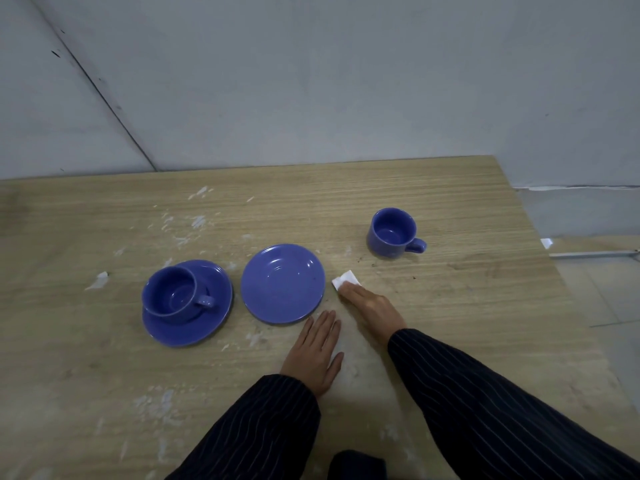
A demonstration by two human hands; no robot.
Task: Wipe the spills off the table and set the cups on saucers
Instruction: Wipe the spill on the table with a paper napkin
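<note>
Spills (pixel 180 233) are being wiped from a wooden table (pixel 467 306) with a white tissue (pixel 344 279).

The tissue is pressed flat under the right hand (pixel 369 304), fingers together; the left hand (pixel 317 351) is laid flat, empty. Two blue cups are seen: one cup (pixel 173 294) on a saucer (pixel 188 329), one cup (pixel 393 232) on the table. An empty saucer (pixel 282 284) sits between.

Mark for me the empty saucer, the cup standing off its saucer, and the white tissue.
empty saucer (pixel 282 284): head view, on the bare middle of its well.
loose cup (pixel 389 232): head view, on the inside of the bowl.
white tissue (pixel 344 278): head view, on the corner showing beyond the right hand's fingertips.
</note>
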